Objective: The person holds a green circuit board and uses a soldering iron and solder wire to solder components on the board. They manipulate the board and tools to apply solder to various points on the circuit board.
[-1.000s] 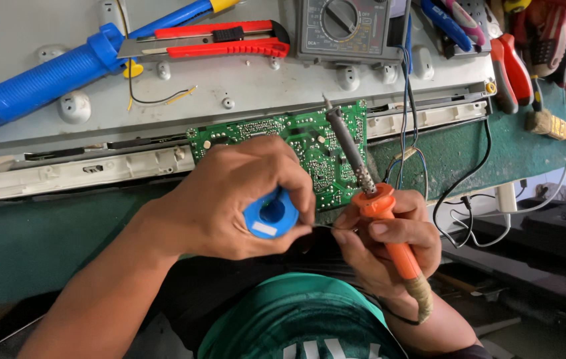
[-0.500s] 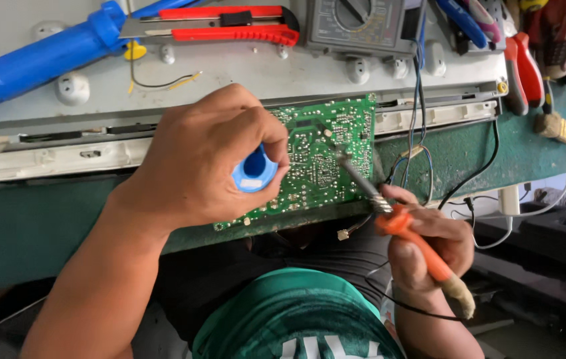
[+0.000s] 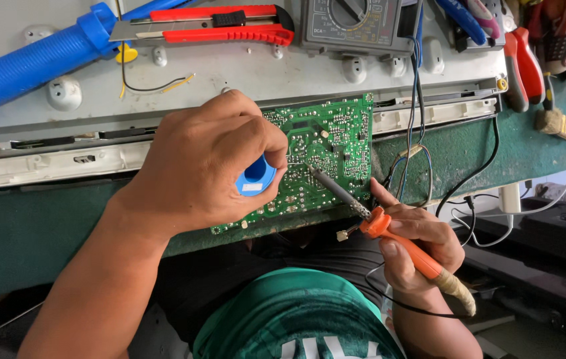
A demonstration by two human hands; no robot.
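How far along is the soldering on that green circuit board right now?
Set up: the green circuit board lies solder-side up on the bench. In hand: the right hand holds the orange-handled soldering iron, tip on the board, while the left hand holds a blue solder spool beside it. How many joints are left cannot be told.

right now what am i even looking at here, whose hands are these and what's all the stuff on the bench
This is one view from a camera worn on a person's head, looking down at their own two bare hands. The left hand holds a small blue spool over a green circuit board. The right hand grips an orange-handled soldering iron, its tip touching the board. The board rests on a grey metal panel lying on a green-covered bench. Farther back lie a red utility knife, a blue tube-shaped tool, a grey meter and a small brush.
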